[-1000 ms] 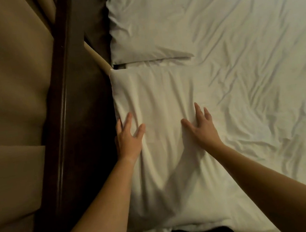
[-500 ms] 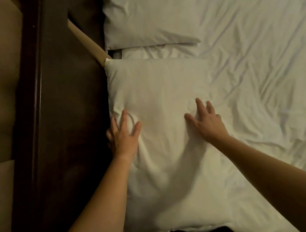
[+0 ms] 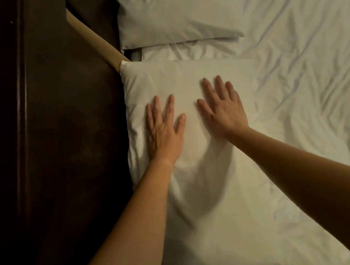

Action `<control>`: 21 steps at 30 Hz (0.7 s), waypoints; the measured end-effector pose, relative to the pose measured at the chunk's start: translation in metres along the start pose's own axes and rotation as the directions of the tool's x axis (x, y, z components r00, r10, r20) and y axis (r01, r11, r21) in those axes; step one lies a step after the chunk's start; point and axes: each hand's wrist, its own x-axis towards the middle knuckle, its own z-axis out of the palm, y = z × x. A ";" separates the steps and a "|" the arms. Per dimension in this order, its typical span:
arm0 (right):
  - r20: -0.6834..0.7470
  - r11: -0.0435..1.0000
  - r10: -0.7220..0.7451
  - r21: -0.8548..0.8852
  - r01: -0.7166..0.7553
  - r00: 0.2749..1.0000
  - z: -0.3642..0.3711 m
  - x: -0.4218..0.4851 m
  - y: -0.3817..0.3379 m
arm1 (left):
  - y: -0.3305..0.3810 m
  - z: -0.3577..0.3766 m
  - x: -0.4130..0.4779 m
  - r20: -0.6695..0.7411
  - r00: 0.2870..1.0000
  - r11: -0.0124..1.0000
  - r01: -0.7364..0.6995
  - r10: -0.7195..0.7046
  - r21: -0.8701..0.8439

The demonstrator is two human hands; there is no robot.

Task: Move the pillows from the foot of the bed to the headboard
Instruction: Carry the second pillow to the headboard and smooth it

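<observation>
Fingers (image 3: 169, 108) straight, spread: left hand (image 3: 164, 138), right hand (image 3: 226, 113) flat on near pillow (image 3: 211, 183), holding nothing.
Risk: uneven push could skew it away from headboard (image 3: 68, 137) or into far pillow (image 3: 174, 14).

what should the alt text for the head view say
A person's left hand and right hand press flat and open on a white pillow that lies against a dark wooden headboard. A second white pillow lies just beyond it along the same headboard, with a narrow gap between them, on a wrinkled white sheet.
</observation>
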 end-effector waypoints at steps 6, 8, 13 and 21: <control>0.053 0.996 0.088 -0.015 -0.087 0.995 -0.001 -0.002 0.037 | -0.026 0.012 -0.004 -0.017 1.000 0.995 -0.022 0.024 0.102; 0.060 0.993 0.117 -0.014 -0.117 0.991 -0.004 -0.003 0.043 | -0.029 0.013 -0.005 -0.042 0.999 0.995 -0.003 0.008 0.100; 0.111 0.983 0.178 0.016 -0.181 0.978 -0.010 -0.004 0.052 | -0.036 0.006 -0.011 -0.075 0.992 0.988 0.110 -0.102 0.110; 0.117 0.927 0.343 0.117 -0.356 0.932 -0.026 -0.023 0.048 | -0.030 -0.023 -0.017 0.043 0.957 0.957 0.289 -0.288 -0.007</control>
